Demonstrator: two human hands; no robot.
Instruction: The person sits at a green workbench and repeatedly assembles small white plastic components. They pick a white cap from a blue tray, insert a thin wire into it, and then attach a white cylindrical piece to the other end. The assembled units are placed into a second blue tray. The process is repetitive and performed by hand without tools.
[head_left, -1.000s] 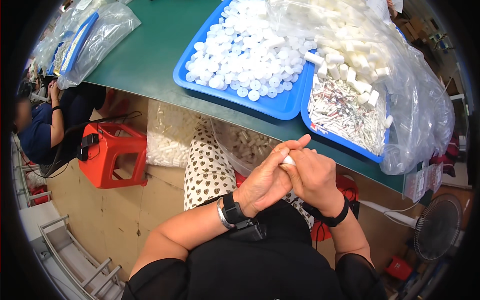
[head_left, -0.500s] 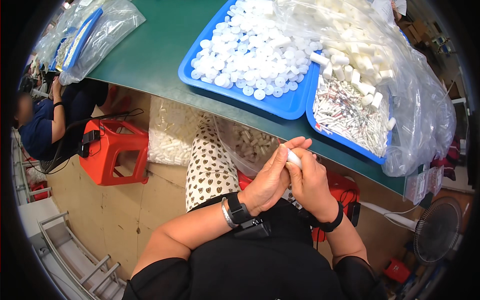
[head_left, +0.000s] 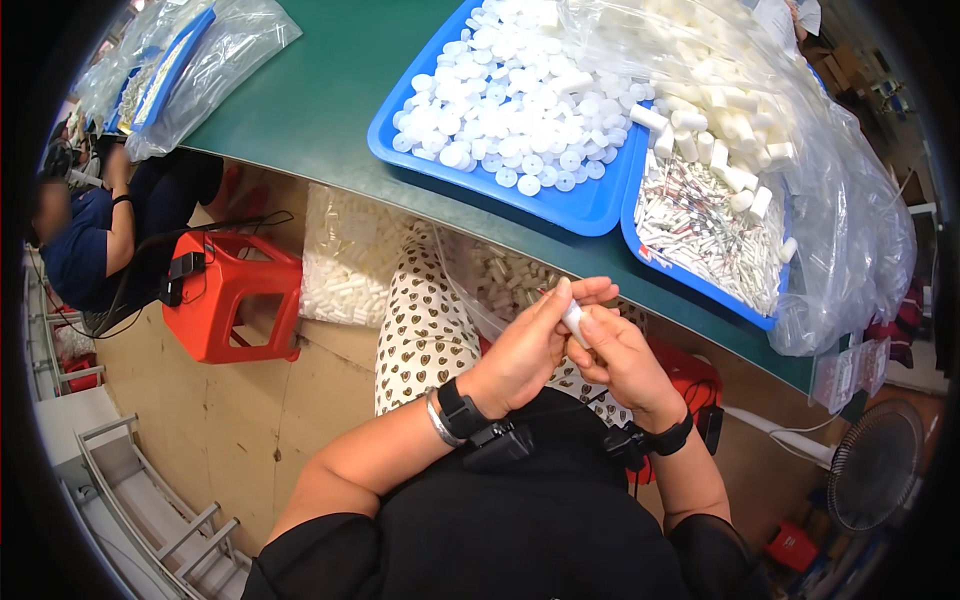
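Note:
In front of my lap, just short of the table edge, my hands meet around a small white cylinder (head_left: 574, 321). My left hand (head_left: 525, 350) grips its upper end beneath the thumb, with some fingers reaching past it. Lower down, my right hand (head_left: 625, 362) pinches the same piece between thumb and curled fingers. Beyond the hands, a blue tray (head_left: 580, 218) holds many translucent white discs (head_left: 510, 130). To its right, a second blue tray (head_left: 690, 281) contains thin white pieces with reddish bits (head_left: 705, 225), with larger white cylinders (head_left: 740, 120) heaped at its far side.
Clear plastic bagging (head_left: 850, 200) drapes over the right tray. Under the green table (head_left: 300, 110) are bags of white pieces (head_left: 345, 255). A red stool (head_left: 225, 310) stands at left, near a seated person (head_left: 85, 230). A fan (head_left: 875, 465) is at lower right.
The white cylinder has turned more upright between my hands and sits slightly lower and to the left. My right fingers have shifted down along it. The whole view has moved slightly.

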